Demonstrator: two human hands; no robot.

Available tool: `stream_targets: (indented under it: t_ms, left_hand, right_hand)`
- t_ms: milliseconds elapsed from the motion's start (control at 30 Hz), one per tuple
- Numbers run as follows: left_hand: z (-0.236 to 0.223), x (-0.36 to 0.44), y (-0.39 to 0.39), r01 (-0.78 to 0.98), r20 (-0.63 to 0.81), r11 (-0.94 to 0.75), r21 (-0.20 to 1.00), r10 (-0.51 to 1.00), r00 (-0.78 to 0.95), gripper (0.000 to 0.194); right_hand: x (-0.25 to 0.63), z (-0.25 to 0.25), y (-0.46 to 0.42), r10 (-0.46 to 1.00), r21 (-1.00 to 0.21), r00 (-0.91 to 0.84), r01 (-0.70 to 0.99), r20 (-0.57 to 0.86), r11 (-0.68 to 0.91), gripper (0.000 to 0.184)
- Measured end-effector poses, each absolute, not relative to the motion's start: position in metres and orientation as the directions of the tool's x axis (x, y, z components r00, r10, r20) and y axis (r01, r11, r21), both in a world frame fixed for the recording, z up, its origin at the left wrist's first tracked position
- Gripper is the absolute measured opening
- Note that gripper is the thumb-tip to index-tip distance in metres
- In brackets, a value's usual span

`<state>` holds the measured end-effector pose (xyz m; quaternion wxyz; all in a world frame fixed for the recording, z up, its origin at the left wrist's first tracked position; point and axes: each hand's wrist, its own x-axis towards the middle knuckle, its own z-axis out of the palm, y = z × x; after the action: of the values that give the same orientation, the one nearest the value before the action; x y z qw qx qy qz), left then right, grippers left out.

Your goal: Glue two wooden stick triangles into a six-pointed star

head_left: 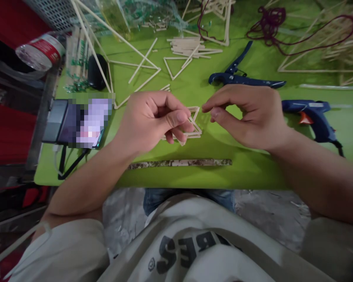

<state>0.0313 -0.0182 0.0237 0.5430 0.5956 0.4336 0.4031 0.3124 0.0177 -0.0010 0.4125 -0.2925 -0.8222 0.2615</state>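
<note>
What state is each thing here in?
left hand, pinching the small stick frame
right hand, fingertips slightly apart
phone, screen lit
blue cutter, handles spread
glue gun, lying on its side
red-labelled bottle, lying down
dark red cord, tangled

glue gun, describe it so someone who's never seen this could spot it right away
Start at the green table and go to its right side, past the right hand. The glue gun lies there, its grip pointing toward the table's near edge. It is dark blue like the cutter nearby, but has an orange trigger and a dark cord.
</note>
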Motion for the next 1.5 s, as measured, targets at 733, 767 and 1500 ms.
stream_targets:
  t_ms: [733,767,1500]
  left_hand:
    - [0.021,0.022,-0.001,0.12,0.226,-0.232,0.965,0.972,0.061,0.042]
    - [0.021,0.02,0.002,0.117,0.24,-0.247,0.962,0.968,0.067,0.045]
    - [-0.008,-0.009,0.043,0.349,-0.004,-0.071,0.934,0.978,0.209,0.035]
  right_hand:
    - [0.308,-0.016,0.014,0.564,-0.256,-0.823,0.532,0.07,0.807,0.055]
    - [0.306,-0.017,0.014,0.569,-0.244,-0.821,0.542,0.051,0.804,0.053]
    - [0.323,-0.009,0.03,0.746,-0.43,-0.56,0.609,0.361,0.666,0.03]
